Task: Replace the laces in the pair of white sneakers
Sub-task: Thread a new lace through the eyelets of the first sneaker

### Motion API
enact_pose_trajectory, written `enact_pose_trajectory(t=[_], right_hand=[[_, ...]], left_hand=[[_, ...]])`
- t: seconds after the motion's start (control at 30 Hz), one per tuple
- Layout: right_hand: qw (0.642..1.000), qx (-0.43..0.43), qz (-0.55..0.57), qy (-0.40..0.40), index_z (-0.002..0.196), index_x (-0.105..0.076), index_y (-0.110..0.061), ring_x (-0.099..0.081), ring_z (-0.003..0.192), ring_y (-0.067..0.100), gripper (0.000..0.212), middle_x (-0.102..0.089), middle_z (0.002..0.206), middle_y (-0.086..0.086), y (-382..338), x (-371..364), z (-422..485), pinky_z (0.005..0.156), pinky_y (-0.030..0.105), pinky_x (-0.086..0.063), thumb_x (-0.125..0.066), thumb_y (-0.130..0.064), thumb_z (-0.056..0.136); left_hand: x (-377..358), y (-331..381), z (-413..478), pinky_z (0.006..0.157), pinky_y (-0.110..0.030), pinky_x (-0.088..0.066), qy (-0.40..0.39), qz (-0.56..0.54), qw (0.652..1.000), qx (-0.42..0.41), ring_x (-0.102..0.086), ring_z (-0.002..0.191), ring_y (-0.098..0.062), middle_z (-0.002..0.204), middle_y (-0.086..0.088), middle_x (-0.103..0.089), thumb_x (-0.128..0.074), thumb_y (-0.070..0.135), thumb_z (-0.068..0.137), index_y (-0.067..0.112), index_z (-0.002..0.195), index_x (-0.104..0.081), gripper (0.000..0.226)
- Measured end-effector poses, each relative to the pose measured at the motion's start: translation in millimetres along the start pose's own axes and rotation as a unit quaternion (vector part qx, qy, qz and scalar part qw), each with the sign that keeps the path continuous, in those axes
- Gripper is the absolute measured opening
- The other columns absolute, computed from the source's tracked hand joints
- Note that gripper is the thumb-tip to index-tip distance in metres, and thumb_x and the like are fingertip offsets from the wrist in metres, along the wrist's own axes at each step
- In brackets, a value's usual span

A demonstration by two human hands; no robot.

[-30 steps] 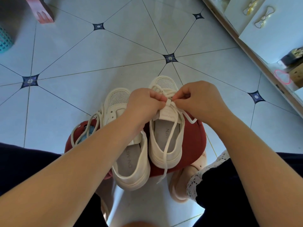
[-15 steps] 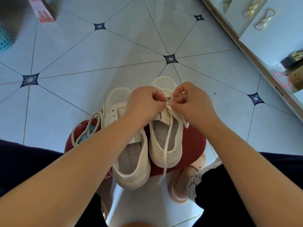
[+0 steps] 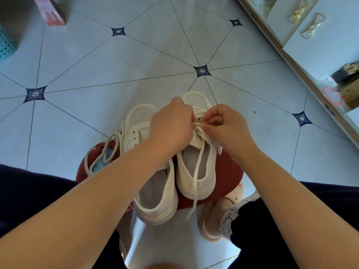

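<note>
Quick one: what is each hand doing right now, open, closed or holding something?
Left hand: closed, fingers pinching the lace at the top of the right-hand sneaker.
Right hand: closed, thumb and fingers pinching the same lace.

Bare forearms (image 3: 97, 191), dark navy trousers (image 3: 291, 220), white lace hem (image 3: 227, 216), perhaps pale pink slippers (image 3: 208, 225).

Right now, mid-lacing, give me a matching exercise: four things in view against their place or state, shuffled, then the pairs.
Things:
1 red stool
2 right hand
3 loose lace
4 nearer sneaker

Place or state:
A pinches the threaded lace
B eyelets empty
C supports the nearer sneaker
D looped at the stool's edge

Pairs: 1-C, 2-A, 3-D, 4-B
</note>
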State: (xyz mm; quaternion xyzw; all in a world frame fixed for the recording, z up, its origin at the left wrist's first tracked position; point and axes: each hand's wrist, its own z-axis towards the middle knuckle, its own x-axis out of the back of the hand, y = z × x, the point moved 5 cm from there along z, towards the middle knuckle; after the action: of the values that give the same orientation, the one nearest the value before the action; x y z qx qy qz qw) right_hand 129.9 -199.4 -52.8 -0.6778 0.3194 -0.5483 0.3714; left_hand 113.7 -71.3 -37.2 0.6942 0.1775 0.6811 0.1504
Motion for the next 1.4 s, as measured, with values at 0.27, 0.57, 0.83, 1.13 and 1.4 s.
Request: enact_pose_trajectory(t=[0.27,0.57,0.83,1.13,1.4], right_hand=[[0.986,0.078,-0.147,-0.011,0.081,-0.058,-0.029,-0.053,0.072,-0.003,0.012,-0.059,0.077,-0.017,-24,9,2,0.064,0.0,-0.035,-0.062,-0.017,0.082],[0.963,0.101,-0.241,-0.069,0.096,-0.061,-0.028,-0.045,0.089,0.009,0.023,-0.045,0.096,-0.009,-25,8,0,0.066,0.011,-0.03,-0.071,-0.026,0.076],[0.977,0.112,-0.15,-0.098,0.109,-0.06,-0.033,-0.051,0.09,-0.004,0.038,-0.056,0.101,-0.017,-47,8,-12,0.073,0.009,-0.036,-0.071,-0.023,0.074],[0.986,0.13,0.001,-0.103,0.087,-0.065,-0.034,-0.063,0.065,0.008,0.013,-0.069,0.076,0.012,-89,26,-24,0.075,0.028,-0.053,-0.064,-0.021,0.084],[0.99,0.101,0.058,-0.081,0.085,-0.067,-0.02,-0.048,0.045,0.0,0.013,-0.063,0.058,-0.007,-106,46,-28,0.049,0.016,-0.044,-0.058,-0.012,0.087]], left_hand=[[0,-5,6,0.062,-0.025,-0.035,-0.009,-0.131,0.989,0.068,-0.05,0.077,-0.013,0.089,0.005,-0.053,-0.058,0.016,0.076,0.03,0.063,-0.052,0.02],[42,-17,5,0.057,-0.012,-0.033,0.117,-0.244,0.958,0.092,-0.048,0.064,-0.004,0.067,0.015,-0.051,-0.059,0.01,0.081,0.025,0.065,-0.053,0.023],[43,-1,-15,0.065,-0.036,-0.054,-0.069,-0.683,0.72,0.102,-0.057,0.049,-0.018,0.057,-0.005,-0.056,-0.037,-0.002,0.093,0.008,0.074,-0.045,0.022],[66,5,-16,0.062,-0.028,-0.053,-0.004,-0.706,0.707,0.02,-0.059,0.057,-0.013,0.066,-0.002,-0.059,-0.047,0.005,0.093,0.009,0.085,-0.052,0.01],[58,-20,-18,0.065,-0.023,-0.044,0.09,-0.616,0.771,0.134,-0.048,0.066,-0.009,0.073,0.005,-0.054,-0.058,0.007,0.087,0.018,0.079,-0.06,0.013]])
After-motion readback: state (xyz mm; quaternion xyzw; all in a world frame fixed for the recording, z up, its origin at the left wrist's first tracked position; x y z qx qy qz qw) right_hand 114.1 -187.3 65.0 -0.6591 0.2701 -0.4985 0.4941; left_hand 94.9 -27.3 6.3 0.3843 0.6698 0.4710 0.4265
